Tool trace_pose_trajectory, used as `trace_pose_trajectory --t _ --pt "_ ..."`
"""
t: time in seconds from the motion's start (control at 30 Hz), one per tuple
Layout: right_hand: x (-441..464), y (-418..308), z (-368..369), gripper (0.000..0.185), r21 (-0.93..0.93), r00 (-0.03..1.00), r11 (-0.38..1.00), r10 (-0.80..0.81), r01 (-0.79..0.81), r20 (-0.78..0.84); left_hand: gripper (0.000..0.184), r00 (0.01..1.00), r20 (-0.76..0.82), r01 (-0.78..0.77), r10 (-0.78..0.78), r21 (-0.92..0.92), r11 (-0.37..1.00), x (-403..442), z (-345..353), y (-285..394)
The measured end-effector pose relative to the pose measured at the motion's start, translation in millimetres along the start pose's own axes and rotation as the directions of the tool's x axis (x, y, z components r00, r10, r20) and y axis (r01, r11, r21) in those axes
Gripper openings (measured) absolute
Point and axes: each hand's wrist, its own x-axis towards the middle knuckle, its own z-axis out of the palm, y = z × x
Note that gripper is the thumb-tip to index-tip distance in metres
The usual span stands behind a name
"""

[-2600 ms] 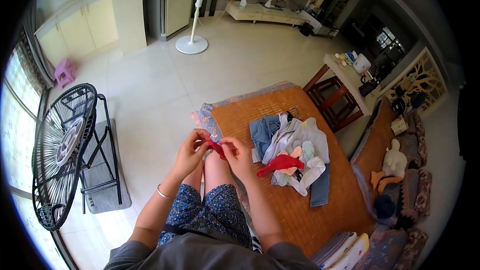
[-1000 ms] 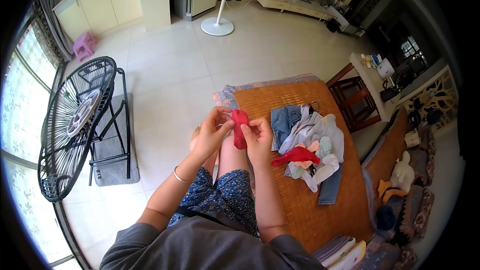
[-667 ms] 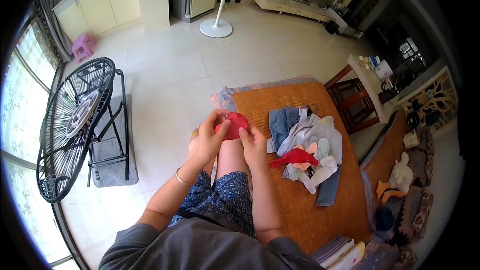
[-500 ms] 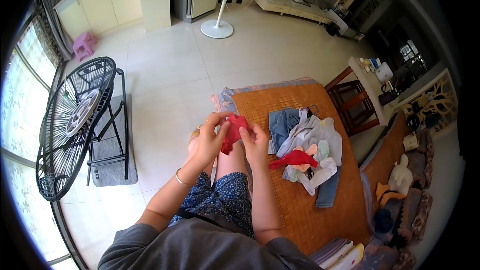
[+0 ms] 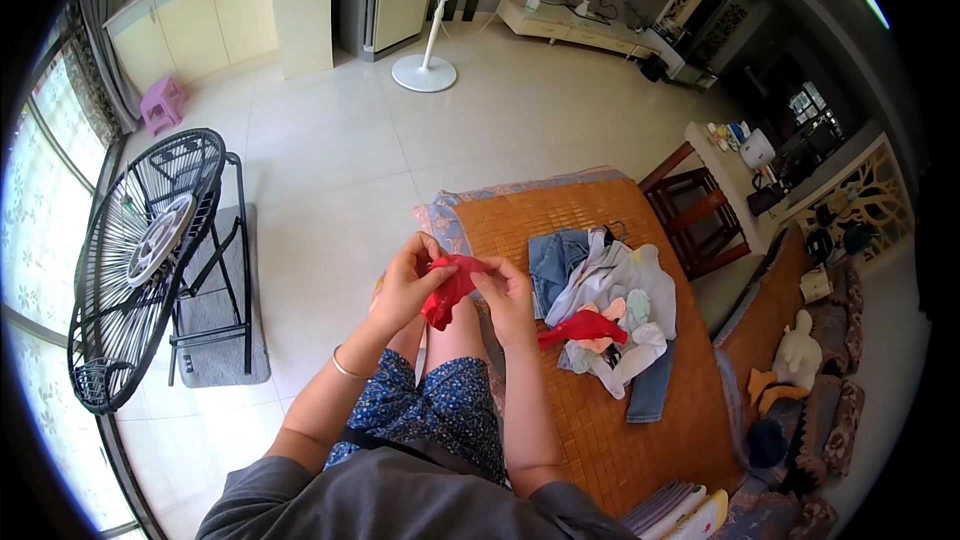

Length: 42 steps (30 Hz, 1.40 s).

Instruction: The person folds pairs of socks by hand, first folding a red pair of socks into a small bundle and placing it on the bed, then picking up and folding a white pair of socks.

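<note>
Solid red colours a small, crumpled held cloth point(image 5: 450, 292) and a long fabric garment point(image 5: 588, 325), against the faded blue of denim trousers point(image 5: 650, 392) and pale grey of a cloth garment point(image 5: 625, 278). Dark-blue fabric shorts point(image 5: 462, 410) carry a dense, light print; an orange-brown mat point(image 5: 620, 452) shows a fine grid; a low stool point(image 5: 162, 105) is lilac-pink.
</note>
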Motion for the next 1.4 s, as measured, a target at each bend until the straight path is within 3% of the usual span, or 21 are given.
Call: trace_pose_trajectory --t 0.17,0.23,0.37,0.43,0.57,0.63,0.73,0.87,0.97,1.03,1.13,1.17,1.23,1.4 --pt "2 -2 13 0.013 -0.115 0.99 0.993 -0.042 0.026 -0.133 0.016 0.999 0.014 0.051 -0.052 0.03 0.998 -2 7 11" --pt "1 7 14 0.016 -0.212 0.963 0.973 -0.137 0.087 -0.233 0.015 0.994 -0.054 0.099 -0.094 0.11 0.989 -3 2 8" --pt "-4 4 15 0.017 -0.356 0.983 0.934 -0.066 0.002 -0.169 0.013 0.992 -0.13 0.012 -0.003 0.068 0.998 -3 10 9" --pt "-4 1 16 0.018 -0.596 0.941 0.77 -0.333 0.23 -0.066 0.013 0.985 -0.175 0.013 0.002 0.081 0.997 -4 12 5" --pt "-2 12 9 0.014 -0.409 0.947 0.883 -0.299 0.229 -0.115 0.012 0.985 -0.174 -0.008 0.024 0.094 0.996 -4 11 8" --pt "-4 12 3 0.01 -0.045 0.99 0.995 -0.09 0.086 -0.112 0.01 0.99 -0.099 0.091 -0.104 -0.126 0.988 -4 4 11" --pt "-3 9 1 0.012 0.008 0.998 1.0 -0.021 0.021 -0.052 0.008 0.993 -0.06 0.095 -0.102 -0.11 0.989 -2 1 8" --pt "-3 0 8 0.016 0.023 1.0 1.0 -0.007 0.007 0.008 0.005 0.991 -0.087 0.096 -0.099 -0.042 0.994 -2 7 14" --pt "-1 6 3 0.018 -0.063 0.997 0.995 -0.07 0.072 0.033 0.007 0.996 -0.062 0.066 -0.069 -0.043 0.997 -3 -1 9" --pt "-3 2 3 0.019 -0.229 0.999 0.973 -0.031 0.034 0.017 0.007 0.995 -0.01 0.101 -0.102 -0.085 0.991 -4 -2 9" --pt "-7 -2 10 0.02 -0.258 0.998 0.965 -0.05 0.038 -0.041 0.005 0.997 -0.005 0.079 -0.079 -0.04 0.996 -4 1 8" --pt "-7 -1 12 0.02 -0.258 0.998 0.965 -0.052 0.04 -0.041 0.005 0.997 -0.004 0.078 -0.078 -0.039 0.996 -4 2 7" --pt "-9 3 12 0.018 -0.005 0.99 0.996 -0.091 0.091 -0.111 0.007 0.997 -0.069 0.029 -0.032 -0.032 0.999 -4 5 6" --pt "-10 7 6 0.016 -0.138 0.994 0.989 -0.062 0.05 -0.087 0.008 0.995 -0.082 0.053 -0.052 0.004 0.999 -3 11 8"
